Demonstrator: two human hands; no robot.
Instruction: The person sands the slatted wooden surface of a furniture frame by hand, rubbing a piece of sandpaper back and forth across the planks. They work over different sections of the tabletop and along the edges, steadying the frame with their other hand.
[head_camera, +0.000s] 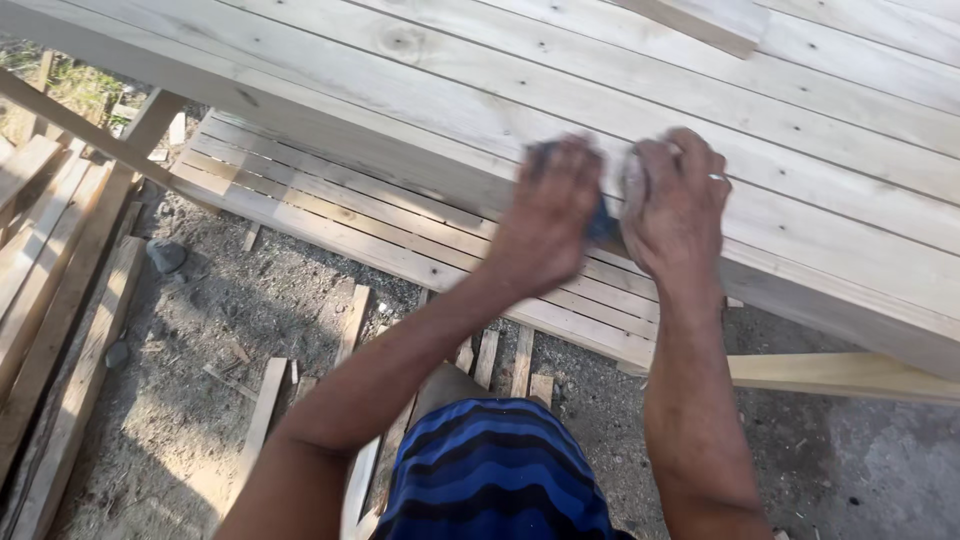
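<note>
My left hand (548, 212) and my right hand (676, 203) press side by side on a small dark blue pad (602, 224), mostly hidden between them, at the near edge of a big panel of pale wooden boards (820, 190). Both hands are blurred by motion. A ring shows on my right hand. The panel's boards are nailed in rows and its thick front edge faces me.
A slatted wooden pallet (300, 195) lies under the panel on dirt ground. Long planks (50, 290) are stacked at the left. Short offcuts (262, 410) lie on the dirt near my knee. A loose board (840, 375) juts out at the right, another (700, 20) lies on the panel.
</note>
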